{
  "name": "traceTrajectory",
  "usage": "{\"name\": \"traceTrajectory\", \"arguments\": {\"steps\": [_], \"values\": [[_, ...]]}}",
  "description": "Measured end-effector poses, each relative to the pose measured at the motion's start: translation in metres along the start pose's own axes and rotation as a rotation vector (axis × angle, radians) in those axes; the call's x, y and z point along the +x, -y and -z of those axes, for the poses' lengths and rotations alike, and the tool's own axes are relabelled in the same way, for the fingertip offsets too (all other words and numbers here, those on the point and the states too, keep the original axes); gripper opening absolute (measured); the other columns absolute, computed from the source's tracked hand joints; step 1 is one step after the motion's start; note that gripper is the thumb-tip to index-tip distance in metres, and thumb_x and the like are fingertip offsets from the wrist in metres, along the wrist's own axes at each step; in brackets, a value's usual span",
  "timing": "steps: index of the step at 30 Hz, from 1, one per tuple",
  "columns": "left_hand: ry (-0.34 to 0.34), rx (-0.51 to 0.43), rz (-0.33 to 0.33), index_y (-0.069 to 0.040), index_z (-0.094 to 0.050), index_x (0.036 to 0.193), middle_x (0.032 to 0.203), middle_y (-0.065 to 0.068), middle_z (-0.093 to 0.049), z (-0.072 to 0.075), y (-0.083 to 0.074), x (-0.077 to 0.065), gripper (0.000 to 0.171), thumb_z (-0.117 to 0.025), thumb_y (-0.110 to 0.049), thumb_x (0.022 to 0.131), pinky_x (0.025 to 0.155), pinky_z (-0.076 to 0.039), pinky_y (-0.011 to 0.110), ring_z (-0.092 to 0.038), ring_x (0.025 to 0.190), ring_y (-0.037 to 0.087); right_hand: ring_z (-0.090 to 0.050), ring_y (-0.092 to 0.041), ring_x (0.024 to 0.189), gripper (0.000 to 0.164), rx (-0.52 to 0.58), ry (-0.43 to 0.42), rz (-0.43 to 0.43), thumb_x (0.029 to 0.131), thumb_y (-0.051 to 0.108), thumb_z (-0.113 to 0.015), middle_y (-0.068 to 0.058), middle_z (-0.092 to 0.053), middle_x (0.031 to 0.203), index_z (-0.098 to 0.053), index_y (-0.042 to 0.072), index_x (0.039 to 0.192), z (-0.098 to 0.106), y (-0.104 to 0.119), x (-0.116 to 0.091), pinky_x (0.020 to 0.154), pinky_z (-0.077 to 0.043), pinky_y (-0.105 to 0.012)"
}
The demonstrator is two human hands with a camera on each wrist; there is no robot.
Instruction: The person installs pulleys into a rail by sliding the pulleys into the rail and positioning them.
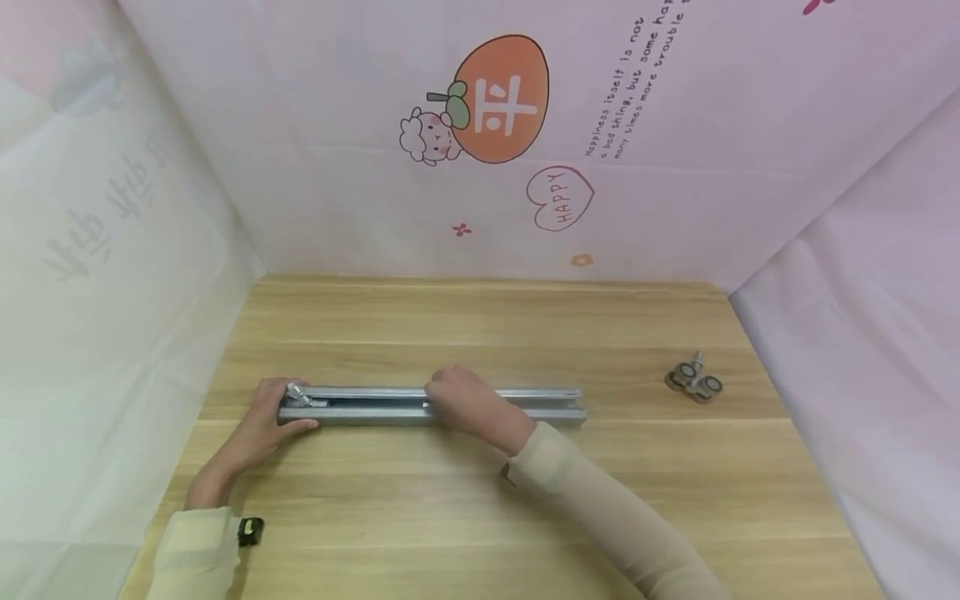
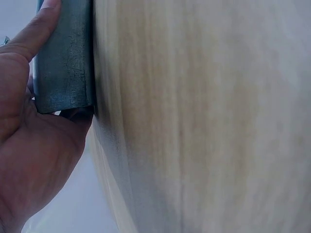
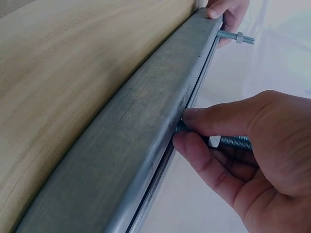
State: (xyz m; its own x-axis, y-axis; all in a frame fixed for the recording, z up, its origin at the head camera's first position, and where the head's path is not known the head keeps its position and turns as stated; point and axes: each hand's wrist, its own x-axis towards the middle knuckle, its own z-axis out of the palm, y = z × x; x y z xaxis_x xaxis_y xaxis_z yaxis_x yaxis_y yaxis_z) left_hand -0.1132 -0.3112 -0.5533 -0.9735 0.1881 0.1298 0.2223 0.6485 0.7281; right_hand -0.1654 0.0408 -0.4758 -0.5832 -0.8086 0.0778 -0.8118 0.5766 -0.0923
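A grey metal channel rail [image 1: 375,413] lies slot-up across the table. My left hand [image 1: 255,429] grips its left end, thumb on the near side; the left wrist view shows the rail end [image 2: 65,63] against the palm. Close to that hand, a threaded bolt with a nut [image 3: 239,37] sticks out of the slot. Near the rail's middle is my right hand [image 1: 472,404]. In the right wrist view its thumb and forefinger pinch a second threaded bolt [image 3: 234,142] at the slot. Whatever this bolt joins inside the rail is hidden.
On the right of the wooden table [image 1: 420,517] lies a wheeled trolley [image 1: 693,383] with its bolt pointing away. A small black object [image 1: 251,532] shows beside the left sleeve. Printed white cloth [image 1: 345,192] walls the back and both sides.
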Motion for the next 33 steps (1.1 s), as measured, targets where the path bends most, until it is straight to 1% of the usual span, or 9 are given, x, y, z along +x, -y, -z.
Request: {"name": "traceTrajectory", "arguments": {"steps": [7,12,19,24,30,33], "values": [[-0.001,-0.003,-0.006,0.002,-0.049,0.127,0.121,0.023,-0.042,-0.001,0.000,0.000,0.062,-0.079,-0.020,0.077,0.094,-0.032,0.050,-0.038,0.113,0.033,-0.047,-0.011,0.061,0.013,0.003,0.010,-0.011,0.080,0.000,-0.063,0.002,-0.059,0.071,-0.065,0.013,0.077,-0.003,0.001,0.003,0.058,-0.044,-0.024],[0.002,-0.008,-0.001,0.001,-0.049,0.128,0.122,0.023,-0.042,0.000,-0.004,-0.001,0.062,-0.079,-0.021,0.078,0.094,-0.031,0.049,-0.037,0.113,0.032,-0.047,-0.011,0.060,0.014,0.019,0.003,-0.013,0.083,0.001,-0.062,0.002,-0.058,0.070,-0.064,0.013,0.076,-0.004,0.002,0.005,0.056,-0.042,-0.022],[0.008,-0.009,0.005,0.001,-0.049,0.128,0.122,0.023,-0.041,0.000,-0.004,0.000,0.062,-0.079,-0.021,0.078,0.094,-0.032,0.049,-0.037,0.113,0.032,-0.045,-0.011,0.059,0.016,-0.002,-0.005,-0.009,0.079,-0.001,-0.061,0.003,-0.056,0.069,-0.062,0.014,0.075,-0.003,0.005,0.007,0.055,-0.041,-0.023],[0.005,-0.012,0.000,0.000,-0.049,0.129,0.123,0.022,-0.042,0.000,-0.004,-0.001,0.063,-0.079,-0.021,0.078,0.094,-0.032,0.049,-0.037,0.113,0.030,-0.046,-0.011,0.060,0.016,-0.007,-0.026,0.002,0.077,-0.003,-0.061,0.002,-0.057,0.069,-0.063,0.013,0.075,0.000,0.008,0.008,0.056,-0.041,-0.023],[0.001,0.000,-0.007,0.000,-0.050,0.129,0.122,0.019,-0.043,0.001,-0.006,-0.003,0.063,-0.079,-0.020,0.078,0.093,-0.032,0.046,-0.037,0.111,0.028,-0.047,-0.010,0.060,0.016,-0.011,0.012,-0.013,0.079,-0.002,-0.061,0.002,-0.058,0.070,-0.065,0.012,0.077,-0.002,0.010,0.012,0.054,-0.042,-0.021],[0.000,0.003,-0.014,-0.001,-0.050,0.129,0.122,0.019,-0.043,0.001,-0.007,-0.002,0.062,-0.079,-0.020,0.078,0.092,-0.031,0.044,-0.036,0.111,0.028,-0.046,-0.010,0.059,0.016,-0.018,0.017,-0.015,0.079,-0.003,-0.060,0.002,-0.058,0.070,-0.065,0.012,0.077,-0.003,0.010,0.013,0.054,-0.041,-0.021]]}}
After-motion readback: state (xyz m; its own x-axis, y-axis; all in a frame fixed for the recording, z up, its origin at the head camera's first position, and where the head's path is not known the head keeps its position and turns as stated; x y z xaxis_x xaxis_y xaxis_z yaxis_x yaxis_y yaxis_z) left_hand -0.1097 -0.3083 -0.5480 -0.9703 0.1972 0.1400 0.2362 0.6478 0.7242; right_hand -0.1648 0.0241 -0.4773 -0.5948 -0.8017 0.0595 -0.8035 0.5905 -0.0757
